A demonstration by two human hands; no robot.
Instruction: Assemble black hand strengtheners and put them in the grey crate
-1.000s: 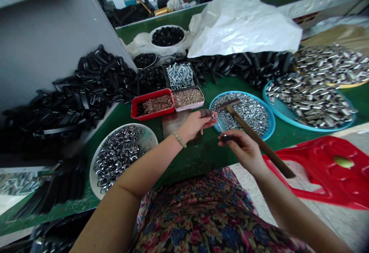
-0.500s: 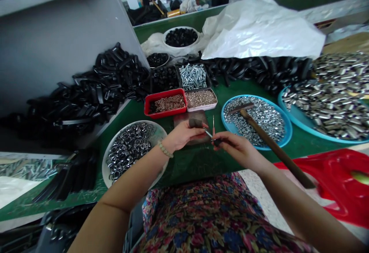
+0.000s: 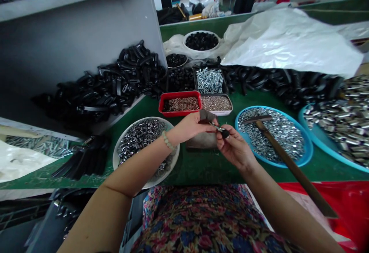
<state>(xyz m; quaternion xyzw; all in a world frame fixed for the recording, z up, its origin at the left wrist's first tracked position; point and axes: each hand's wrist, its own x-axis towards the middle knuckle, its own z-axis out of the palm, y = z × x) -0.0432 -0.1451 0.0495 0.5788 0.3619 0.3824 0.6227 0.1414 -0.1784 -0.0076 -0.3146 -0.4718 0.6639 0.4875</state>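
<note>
Holding silver nuts (image 3: pixel 272 136), a blue basin (image 3: pixel 309 149) sits on the green table (image 3: pixel 210 168).

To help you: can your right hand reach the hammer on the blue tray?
Probably yes: the hammer's wooden handle lies beside the right hand, nothing between, but those fingers hold a small dark piece.
</note>
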